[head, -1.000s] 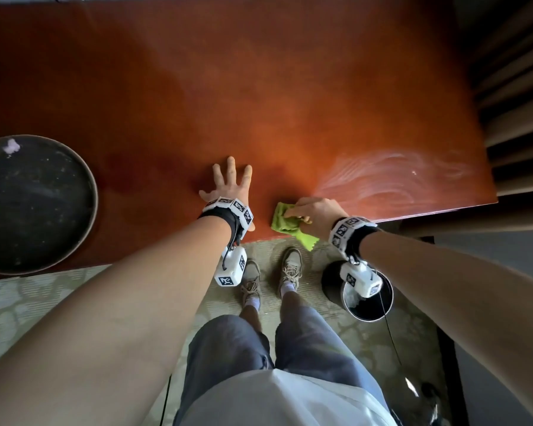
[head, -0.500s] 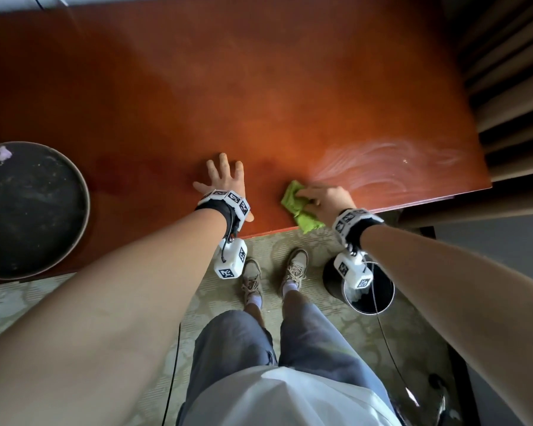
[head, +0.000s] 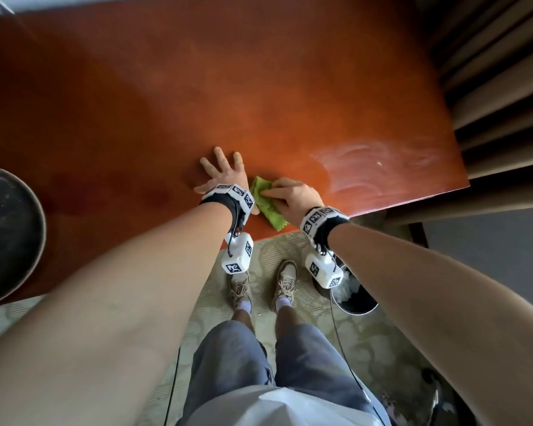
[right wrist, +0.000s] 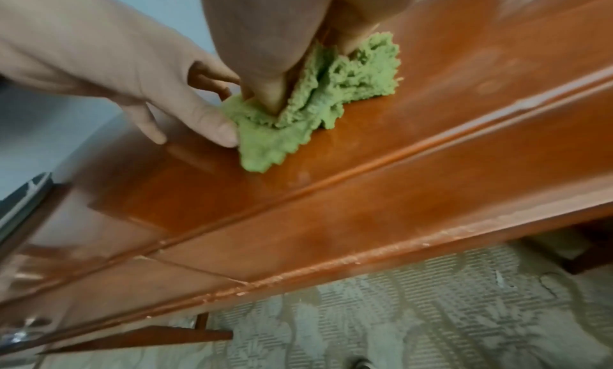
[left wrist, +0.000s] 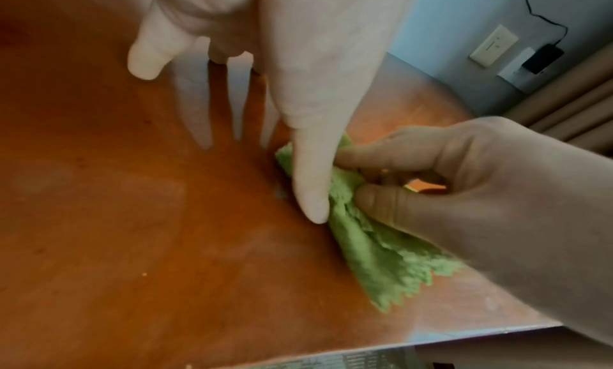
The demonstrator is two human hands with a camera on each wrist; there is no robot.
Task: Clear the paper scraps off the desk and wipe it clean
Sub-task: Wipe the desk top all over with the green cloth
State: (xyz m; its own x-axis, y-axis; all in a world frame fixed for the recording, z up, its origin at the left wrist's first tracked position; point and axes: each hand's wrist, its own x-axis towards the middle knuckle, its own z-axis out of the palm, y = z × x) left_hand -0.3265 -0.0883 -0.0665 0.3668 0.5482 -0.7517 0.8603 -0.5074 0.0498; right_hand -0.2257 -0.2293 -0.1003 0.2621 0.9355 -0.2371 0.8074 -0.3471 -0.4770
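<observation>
A crumpled green cloth (head: pixel 263 202) lies on the reddish wooden desk (head: pixel 259 96) near its front edge. My right hand (head: pixel 291 196) grips the cloth (left wrist: pixel 361 233) with curled fingers and thumb, pressing it onto the wood (right wrist: pixel 331 183). My left hand (head: pixel 223 172) rests flat on the desk with fingers spread, just left of the cloth (right wrist: pixel 315 99); its thumb (left wrist: pixel 310 175) touches the cloth's edge. A pale smear of wipe streaks (head: pixel 379 167) shows on the desk's right part. No paper scraps show on the desk.
A round dark tray (head: pixel 10 238) sits on the desk's left end. A black bin (head: pixel 351 295) with white scraps stands on the patterned carpet (head: pixel 290 247) under my right wrist. Curtains (head: pixel 499 87) hang to the right. My feet stand below the desk edge.
My right hand has slid the cloth leftward along the front edge until it meets my left hand's thumb. The left hand stayed flat on the desk.
</observation>
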